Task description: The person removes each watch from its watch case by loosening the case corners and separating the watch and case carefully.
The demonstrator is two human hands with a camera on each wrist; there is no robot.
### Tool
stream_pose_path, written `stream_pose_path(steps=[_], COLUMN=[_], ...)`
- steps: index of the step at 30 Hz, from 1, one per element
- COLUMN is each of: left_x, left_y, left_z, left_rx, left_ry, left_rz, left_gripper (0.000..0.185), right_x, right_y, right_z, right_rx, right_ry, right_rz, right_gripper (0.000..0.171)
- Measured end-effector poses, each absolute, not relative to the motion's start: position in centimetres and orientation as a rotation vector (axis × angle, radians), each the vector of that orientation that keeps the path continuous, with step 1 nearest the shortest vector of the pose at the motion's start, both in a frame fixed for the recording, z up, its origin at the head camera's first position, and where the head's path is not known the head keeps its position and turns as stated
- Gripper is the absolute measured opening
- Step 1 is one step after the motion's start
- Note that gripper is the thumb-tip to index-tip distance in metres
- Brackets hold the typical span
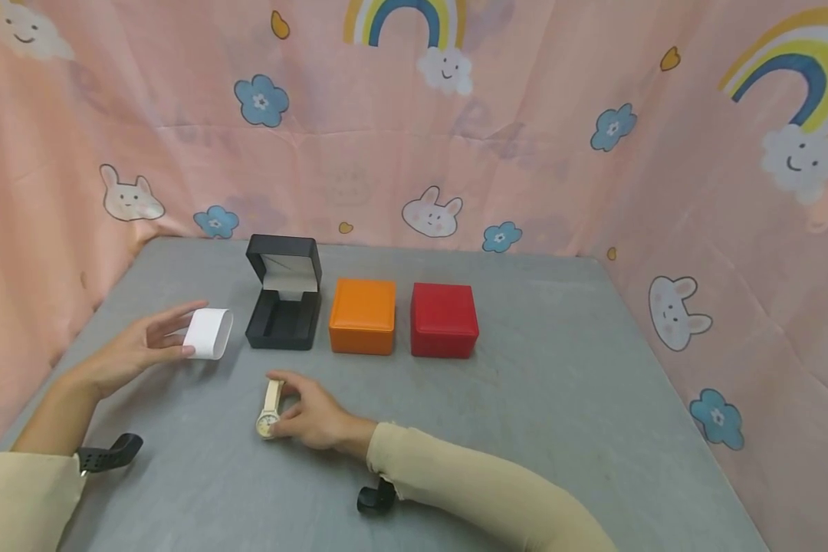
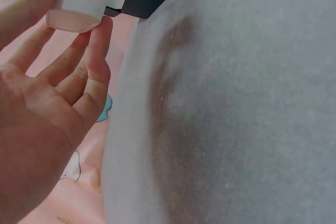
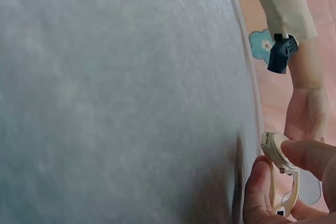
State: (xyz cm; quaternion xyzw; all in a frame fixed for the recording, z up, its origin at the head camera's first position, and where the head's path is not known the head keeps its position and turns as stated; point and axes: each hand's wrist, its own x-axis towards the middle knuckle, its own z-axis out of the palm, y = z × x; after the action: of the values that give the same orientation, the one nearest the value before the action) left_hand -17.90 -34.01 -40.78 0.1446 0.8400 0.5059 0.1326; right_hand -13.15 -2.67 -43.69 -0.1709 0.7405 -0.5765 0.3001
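My left hand (image 1: 138,343) pinches a white watch cushion (image 1: 208,334), shaped like a short oval tube, between thumb and fingertips above the left part of the table. In the left wrist view its rounded end (image 2: 72,21) sits among the fingers. My right hand (image 1: 317,414) grips a cream wristwatch (image 1: 269,418), with the thumb at the round dial and a finger at the far end of the strap. The right wrist view shows the watch case (image 3: 274,148) edge-on and the strap looped below it. A black box (image 1: 283,322), its lid raised and its inside grey-white, stands beyond both hands.
An orange box (image 1: 362,316) and a red box (image 1: 445,320), both with lids down, stand in a row to the right of the black one. All are on a grey cloth-covered table (image 1: 559,399). A pink patterned curtain (image 1: 524,176) hangs behind and along the sides.
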Motion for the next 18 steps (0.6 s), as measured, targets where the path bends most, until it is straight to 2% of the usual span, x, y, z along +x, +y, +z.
stream_pose_path(steps=[18], left_x=[-17.99], left_y=[-33.79], left_z=[-40.79], left_rx=[0.407], left_ry=[2.426], left_rz=[1.451], left_gripper=[0.074], right_x=[-12.5], right_y=[-3.24], right_z=[-44.09], right_rx=[-0.405], right_ry=[2.013], right_rz=[-1.486], right_gripper=[0.078])
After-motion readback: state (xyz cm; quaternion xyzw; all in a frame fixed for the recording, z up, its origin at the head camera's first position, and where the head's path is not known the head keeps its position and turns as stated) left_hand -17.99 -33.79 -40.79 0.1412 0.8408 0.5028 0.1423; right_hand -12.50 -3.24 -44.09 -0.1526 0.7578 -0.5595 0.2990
